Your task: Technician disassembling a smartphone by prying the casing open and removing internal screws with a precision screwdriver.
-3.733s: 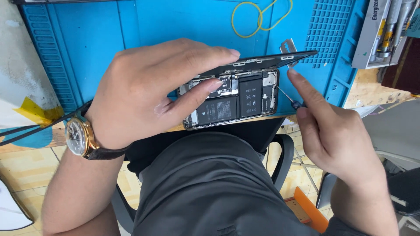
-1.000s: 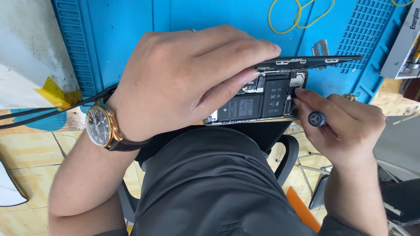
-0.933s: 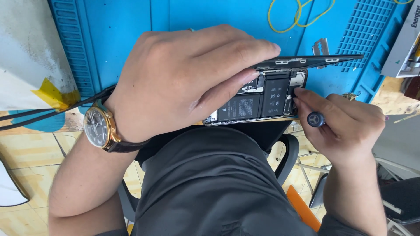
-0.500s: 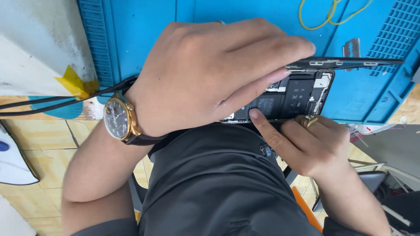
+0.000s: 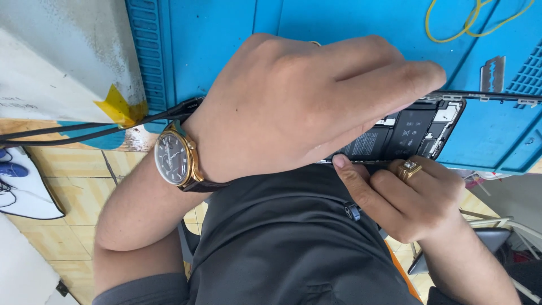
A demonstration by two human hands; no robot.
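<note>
left hand: the left hand (image 5: 305, 107) is spread flat and draped over the opened phone (image 5: 412, 135), fingers stretched out toward the right, so it's pressing or steadying more than gripping, and I can't really tell if the thumb is hooked under anything
right hand: the right hand (image 5: 412, 197) is curled in loosely at the phone's near edge, index fingertip touching that edge, and a small dark screwdriver (image 5: 353, 211) is tucked in the fist with just its round end cap poking out on the side nearest the body
ring: chunky gold ring (image 5: 407, 168) on a right-hand finger, sitting right below the phone's lower edge
phone: lies on the blue work mat (image 5: 226, 45) at the edge closest to the person, back opened up so you can see the black battery and the boards; most of its left part is hidden under the left hand
screen panel: the lifted screen panel (image 5: 491, 96) shows as a thin dark strip, seen edge on, running right from the left fingertips
watch: gold-cased wristwatch (image 5: 174, 159) with a dark dial on the left wrist
razor blade: a razor blade (image 5: 492, 73) lies on the mat just above the screen strip
wire: a yellow wire loop (image 5: 474, 22) is at the top right of the mat
cables: black cables (image 5: 84, 133) run off left from under the wrist, past a bit of yellow tape (image 5: 118, 107)
</note>
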